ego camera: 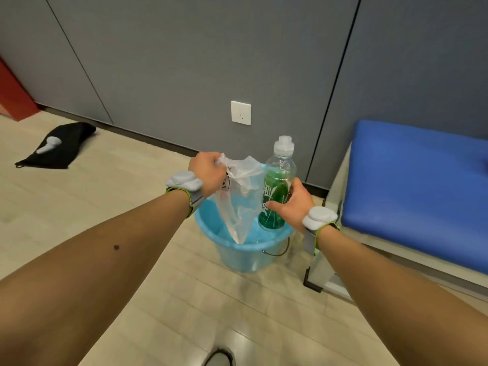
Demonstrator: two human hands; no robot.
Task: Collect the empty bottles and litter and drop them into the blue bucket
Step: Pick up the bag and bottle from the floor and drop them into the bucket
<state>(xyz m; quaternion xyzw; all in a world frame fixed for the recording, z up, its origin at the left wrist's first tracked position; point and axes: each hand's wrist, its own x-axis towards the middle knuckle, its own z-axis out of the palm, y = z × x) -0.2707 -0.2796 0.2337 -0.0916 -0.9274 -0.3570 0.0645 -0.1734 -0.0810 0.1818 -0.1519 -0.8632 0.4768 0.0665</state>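
Observation:
The blue bucket [239,253] stands on the floor by the grey wall, under both hands. My left hand [208,171] is shut on the top of a clear plastic bag [241,199] that hangs down into the bucket's mouth. My right hand [291,204] grips a clear bottle with a green label [277,186], upright over the bucket's right rim, its cap pointing up. The bag hides most of the bucket's inside.
A bench with a blue cushion [417,186] stands close on the right. A black bag with a white object on it [56,145] lies on the floor at the left. A wall socket [240,112] sits above the bucket. My shoe [219,357] shows at the bottom edge.

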